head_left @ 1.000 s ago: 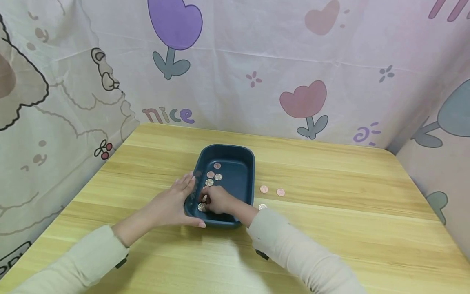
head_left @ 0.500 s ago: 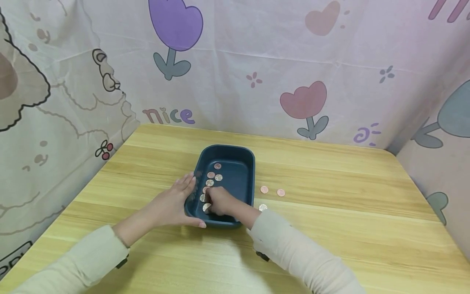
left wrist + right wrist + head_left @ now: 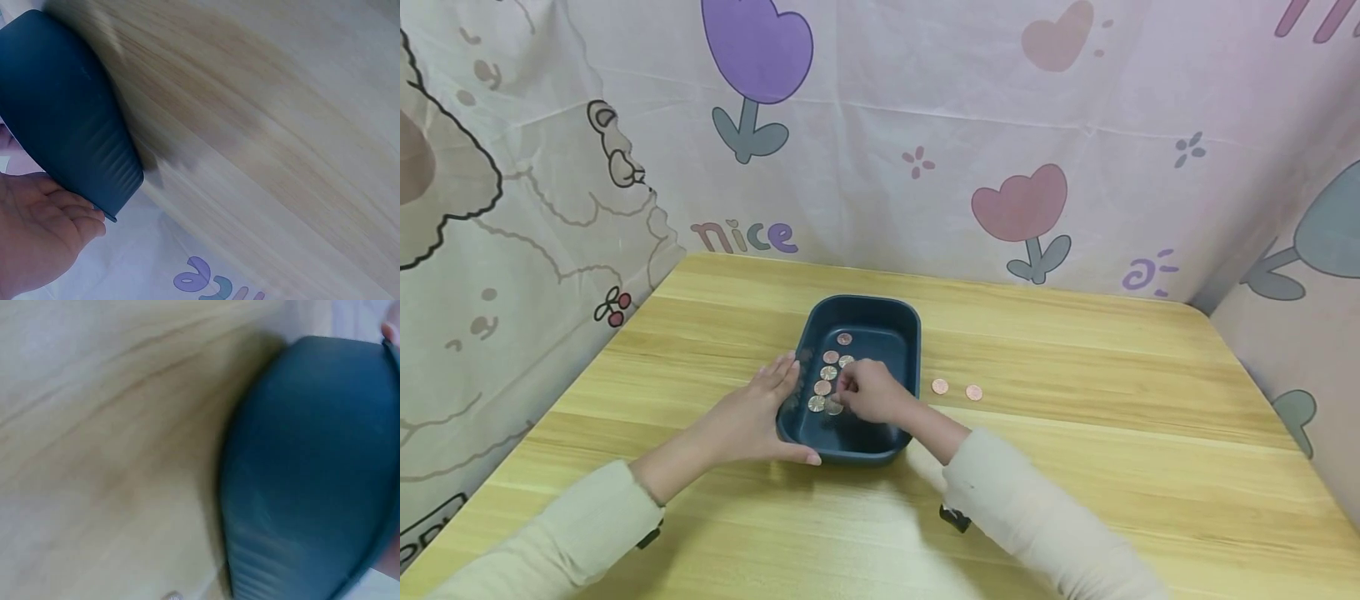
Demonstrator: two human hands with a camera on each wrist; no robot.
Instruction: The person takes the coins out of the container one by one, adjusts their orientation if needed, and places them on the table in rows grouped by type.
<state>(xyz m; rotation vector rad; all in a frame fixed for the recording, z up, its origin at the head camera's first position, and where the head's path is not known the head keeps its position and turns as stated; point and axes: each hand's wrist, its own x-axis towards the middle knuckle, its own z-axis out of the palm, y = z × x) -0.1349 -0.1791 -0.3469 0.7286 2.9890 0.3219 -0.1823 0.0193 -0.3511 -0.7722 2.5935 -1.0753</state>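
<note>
In the head view a dark blue-green tray (image 3: 901,367) stands on the table, with several copper- and brass-coloured coins (image 3: 822,387) lying flat along its left side. My left hand (image 3: 752,417) rests on the tray's left rim, fingers extended and thumb at the near corner. My right hand (image 3: 872,392) reaches inside with curled fingers, its thumb and fingertips at a brass-coloured coin (image 3: 834,406) near the bottom. Left fingers (image 3: 75,219) lie against the tray's rim in the left wrist view. The right wrist view mostly shows the tray's outer wall (image 3: 306,462).
Two copper coins (image 3: 940,387) lie on the wooden table (image 3: 1112,417) right of the tray. A coin (image 3: 172,596) shows at the bottom edge of the right wrist view. Behind the table hangs a printed cloth (image 3: 880,125).
My right hand has moved up and to the right inside the tray, and the coin at its fingertips has shifted the same way. The left hand and tray stay put.
</note>
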